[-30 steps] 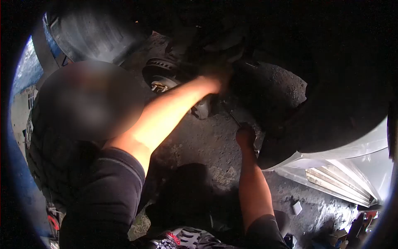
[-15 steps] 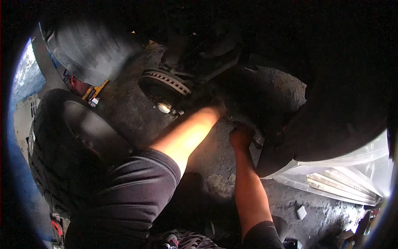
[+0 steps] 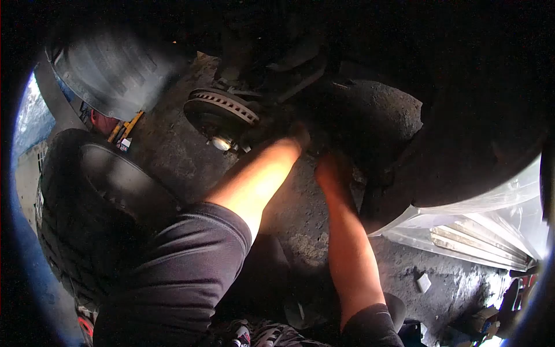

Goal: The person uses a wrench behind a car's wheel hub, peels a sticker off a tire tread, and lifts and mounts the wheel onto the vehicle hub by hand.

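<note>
My left hand [image 3: 301, 135] reaches into the dark wheel well, just right of the brake disc [image 3: 225, 105], and shadow hides its fingers. Close beside it, slightly lower and to the right, my right hand [image 3: 333, 169] is closed in a fist-like shape. What it grips is too dark to make out. The wheel hub [image 3: 221, 143] catches light below the disc. Dark suspension parts [image 3: 300, 75] lie behind and above both hands.
A removed wheel with its tyre [image 3: 75, 220] stands at the left. Behind it are a curved dark panel [image 3: 110, 75] and a yellow tool-like piece [image 3: 130, 126]. Light-coloured bodywork [image 3: 480, 199] juts in at right. A small white block [image 3: 424, 283] lies on the rough ground.
My right hand has moved slightly up, closer to my left hand. The thin metal rod seen between them earlier no longer shows clearly. The whole view has shifted a little.
</note>
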Available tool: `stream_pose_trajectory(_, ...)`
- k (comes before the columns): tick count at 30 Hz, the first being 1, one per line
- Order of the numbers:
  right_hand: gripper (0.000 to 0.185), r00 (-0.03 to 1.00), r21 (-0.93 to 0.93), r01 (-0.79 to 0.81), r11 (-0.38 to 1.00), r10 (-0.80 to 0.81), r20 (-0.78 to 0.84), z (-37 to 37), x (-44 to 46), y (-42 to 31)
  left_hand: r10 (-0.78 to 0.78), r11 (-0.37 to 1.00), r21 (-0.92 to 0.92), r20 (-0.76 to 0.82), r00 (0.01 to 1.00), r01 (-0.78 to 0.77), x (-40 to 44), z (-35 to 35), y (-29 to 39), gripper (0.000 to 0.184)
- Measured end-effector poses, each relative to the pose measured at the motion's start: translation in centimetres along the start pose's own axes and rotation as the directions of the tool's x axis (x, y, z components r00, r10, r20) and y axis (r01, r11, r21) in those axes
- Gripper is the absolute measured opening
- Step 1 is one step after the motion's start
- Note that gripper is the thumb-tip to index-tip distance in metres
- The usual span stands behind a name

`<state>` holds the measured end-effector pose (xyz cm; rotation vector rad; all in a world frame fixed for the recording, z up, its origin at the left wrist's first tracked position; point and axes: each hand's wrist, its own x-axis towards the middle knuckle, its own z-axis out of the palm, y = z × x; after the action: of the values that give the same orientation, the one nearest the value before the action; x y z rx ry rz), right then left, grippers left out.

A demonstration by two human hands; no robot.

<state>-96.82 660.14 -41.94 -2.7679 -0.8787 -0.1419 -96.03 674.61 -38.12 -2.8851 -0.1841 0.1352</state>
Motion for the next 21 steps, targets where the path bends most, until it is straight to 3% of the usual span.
stream_pose_trajectory(2, 0.031, 0.996, 0.021, 0.033, 0.999, -0.035, 0.081, 1.1, -0.7, 1.1, -0.014, 1.000, 0.004, 0.001, 1.000, 0.014, 0.0, 0.1, -0.1, 0.041)
stream_pose_trajectory(5, 0.032, 0.998, 0.141, -0.026, 0.990, 0.018, 0.053, 4.2, -2.3, 2.3, -0.053, 0.999, 0.002, -0.001, 0.999, 0.053, -0.1, 0.3, -0.3, 0.041)
stream_pose_trajectory(8, 0.030, 0.989, 0.193, -0.082, 0.978, 0.055, 0.141, 3.6, -2.6, 2.0, -0.075, 0.997, 0.007, 0.008, 0.997, 0.075, -0.5, 0.4, -0.4, 0.042)
stream_pose_trajectory(11, 0.029, 0.985, 0.093, 0.005, 0.996, -0.021, 0.172, 1.6, -2.1, 2.0, -0.067, 0.998, 0.002, 0.015, 0.998, 0.067, -0.5, 0.3, -0.3, 0.042)
stream_pose_trajectory(17, 0.030, 0.975, -0.017, 0.022, 1.000, -0.018, 0.220, -2.2, -1.8, 1.3, -0.047, 0.999, -0.016, 0.027, 0.999, 0.048, -0.8, 0.0, -0.1, 0.042)
stream_pose_trajectory(21, 0.033, 0.953, -0.005, -0.115, 0.993, 0.112, 0.282, -1.5, -2.5, 1.8, -0.039, 0.999, -0.017, 0.039, 0.998, 0.039, -0.8, -0.1, 0.0, 0.042)
